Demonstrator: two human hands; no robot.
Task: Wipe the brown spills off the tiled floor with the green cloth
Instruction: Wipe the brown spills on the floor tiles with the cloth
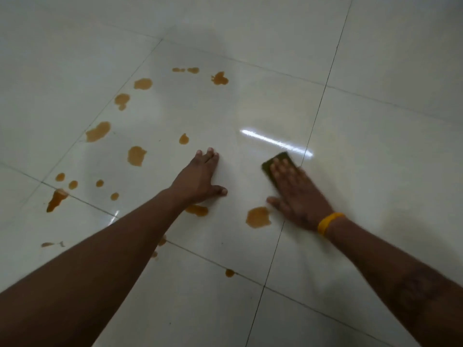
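Now, floor: glossy white tiled floor (375, 146) with thin dark grout lines; a bright streak of reflected light lies just beyond the right hand.
Cloth: dark green folded cloth (273, 160), a flat rectangular pad lying on the tile; only its far end and left edge show, the rest is covered by fingers.
Cloth position: right of centre on the big middle tile, close to the grout line that runs toward the viewer on its right side.
Right hand: right hand (298, 194) pressed flat on top of the cloth, fingers spread and pointing away, thumb out on the tile; it is blurred. A yellow wristband (328, 222) sits on the wrist.
Left hand: left hand (198, 179) empty, palm down and fingers splayed on bare tile, well apart from the cloth.
Spills: brown liquid spills (258, 217) scattered as blotches; one lies just beside the right thumb, one sits partly under the left wrist, many more curve around the left and far side of the middle tile, and a small drop rests on the near grout line.
Open room: the tiles to the right of the cloth and beyond it show no brown marks.
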